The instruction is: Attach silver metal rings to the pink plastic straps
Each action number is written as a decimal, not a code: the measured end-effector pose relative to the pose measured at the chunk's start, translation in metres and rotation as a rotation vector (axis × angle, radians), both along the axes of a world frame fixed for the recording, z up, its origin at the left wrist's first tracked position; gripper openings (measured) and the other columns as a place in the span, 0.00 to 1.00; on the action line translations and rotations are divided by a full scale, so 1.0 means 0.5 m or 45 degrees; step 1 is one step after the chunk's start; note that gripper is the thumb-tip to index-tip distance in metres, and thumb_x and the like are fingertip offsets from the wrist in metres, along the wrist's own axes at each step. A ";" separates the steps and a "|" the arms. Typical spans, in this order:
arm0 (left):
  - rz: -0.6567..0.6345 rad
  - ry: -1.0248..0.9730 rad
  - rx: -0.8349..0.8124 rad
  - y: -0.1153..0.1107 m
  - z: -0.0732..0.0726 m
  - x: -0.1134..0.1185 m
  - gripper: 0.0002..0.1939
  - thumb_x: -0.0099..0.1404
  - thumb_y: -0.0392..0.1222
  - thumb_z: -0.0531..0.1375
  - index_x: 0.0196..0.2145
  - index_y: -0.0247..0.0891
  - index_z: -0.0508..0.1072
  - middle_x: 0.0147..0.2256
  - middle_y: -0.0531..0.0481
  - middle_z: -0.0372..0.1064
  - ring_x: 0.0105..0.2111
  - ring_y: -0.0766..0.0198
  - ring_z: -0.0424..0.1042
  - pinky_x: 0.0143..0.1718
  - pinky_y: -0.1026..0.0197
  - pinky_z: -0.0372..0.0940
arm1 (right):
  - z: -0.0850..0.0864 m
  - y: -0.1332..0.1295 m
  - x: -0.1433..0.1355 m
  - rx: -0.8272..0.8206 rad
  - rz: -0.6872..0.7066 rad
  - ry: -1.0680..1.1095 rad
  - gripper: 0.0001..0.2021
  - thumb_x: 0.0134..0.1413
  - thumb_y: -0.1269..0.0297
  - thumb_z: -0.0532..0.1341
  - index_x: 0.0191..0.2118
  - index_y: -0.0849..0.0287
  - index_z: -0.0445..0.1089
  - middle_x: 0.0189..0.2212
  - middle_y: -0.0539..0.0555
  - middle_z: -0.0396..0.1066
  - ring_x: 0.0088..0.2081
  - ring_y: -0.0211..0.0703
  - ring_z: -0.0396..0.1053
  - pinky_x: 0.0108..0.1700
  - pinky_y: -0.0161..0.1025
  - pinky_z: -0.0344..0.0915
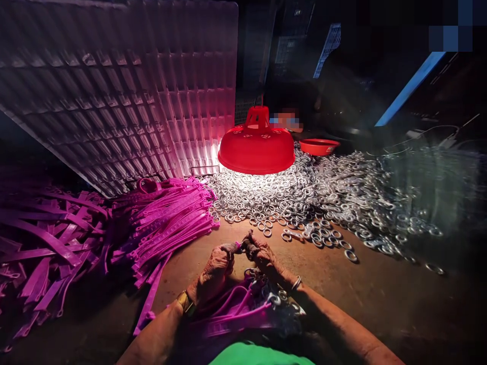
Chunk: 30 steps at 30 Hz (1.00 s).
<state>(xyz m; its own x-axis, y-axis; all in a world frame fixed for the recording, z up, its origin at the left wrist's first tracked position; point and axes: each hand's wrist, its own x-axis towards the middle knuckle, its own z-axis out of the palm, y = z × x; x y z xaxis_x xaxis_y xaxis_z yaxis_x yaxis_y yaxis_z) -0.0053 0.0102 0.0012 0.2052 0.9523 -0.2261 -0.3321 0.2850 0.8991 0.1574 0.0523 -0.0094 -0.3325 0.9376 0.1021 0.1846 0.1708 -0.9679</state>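
Both hands pinch one small piece between their fingertips: the left hand [213, 268] and the right hand [260, 255] meet just above the table [380, 294], closed on the end of a purple plastic strap [238, 247], though the fingers cover the spot where they grip, so whether a metal ring is held there too cannot be made out. A gold watch [185, 301] sits on the left wrist and a thin bangle [296, 283] on the right.

Below the hands, in the person's lap, lies a bundle of straps with rings already on them [258, 304]; it is dim and partly hidden by the forearms. A heap of loose purple straps [167, 218] lies to the left, running off the picture's left edge. A wide spread of metal rings [304, 197] covers the table beyond the hands; its right part fades into blur and darkness. A red lamp shade [256, 147] hangs low over the rings, lighting them. Behind it stands a red bowl [318, 146], half cut off by shadow. A ribbed plastic panel [125, 91] leans at the back left. Another person behind the lamp is blurred out.
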 end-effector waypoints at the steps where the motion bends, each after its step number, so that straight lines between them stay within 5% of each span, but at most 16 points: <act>1: -0.010 -0.007 -0.013 0.000 0.000 0.000 0.20 0.61 0.56 0.57 0.25 0.40 0.56 0.22 0.59 0.48 0.23 0.69 0.44 0.26 0.62 0.46 | -0.002 0.002 -0.002 0.010 0.014 -0.022 0.11 0.54 0.59 0.50 0.29 0.59 0.64 0.22 0.48 0.56 0.25 0.36 0.50 0.26 0.33 0.53; 8: -0.041 -0.106 -0.062 0.000 -0.001 0.005 0.16 0.61 0.51 0.59 0.26 0.40 0.59 0.21 0.60 0.47 0.22 0.70 0.42 0.24 0.63 0.43 | -0.021 0.016 0.002 0.180 0.108 -0.188 0.07 0.53 0.64 0.50 0.28 0.59 0.61 0.21 0.48 0.59 0.24 0.35 0.52 0.27 0.33 0.52; 14: -0.019 0.069 -0.098 0.000 0.016 0.018 0.15 0.59 0.53 0.59 0.27 0.39 0.63 0.18 0.61 0.44 0.19 0.70 0.39 0.21 0.61 0.37 | -0.011 0.019 0.005 0.323 0.249 -0.296 0.08 0.53 0.68 0.48 0.27 0.59 0.61 0.23 0.50 0.61 0.24 0.35 0.52 0.28 0.33 0.52; 21: -0.013 0.124 -0.102 -0.007 0.012 0.017 0.18 0.58 0.56 0.61 0.24 0.40 0.62 0.16 0.61 0.45 0.18 0.71 0.40 0.21 0.60 0.36 | 0.009 -0.014 -0.002 0.259 0.068 -0.488 0.09 0.40 0.70 0.56 0.33 0.59 0.62 0.25 0.50 0.64 0.25 0.35 0.52 0.29 0.34 0.49; 26: 0.009 0.115 -0.121 -0.007 0.006 0.019 0.19 0.57 0.57 0.61 0.25 0.40 0.62 0.16 0.62 0.44 0.18 0.72 0.39 0.20 0.62 0.36 | 0.010 -0.002 -0.010 0.033 0.161 -0.200 0.07 0.51 0.63 0.48 0.26 0.58 0.56 0.22 0.48 0.55 0.24 0.34 0.49 0.27 0.33 0.50; 30: 0.037 0.109 -0.164 -0.007 0.002 0.023 0.22 0.53 0.60 0.63 0.26 0.39 0.63 0.15 0.64 0.42 0.17 0.74 0.39 0.19 0.64 0.36 | 0.018 0.010 -0.011 -0.007 0.209 -0.178 0.06 0.50 0.64 0.48 0.25 0.58 0.56 0.21 0.48 0.55 0.24 0.35 0.51 0.26 0.33 0.52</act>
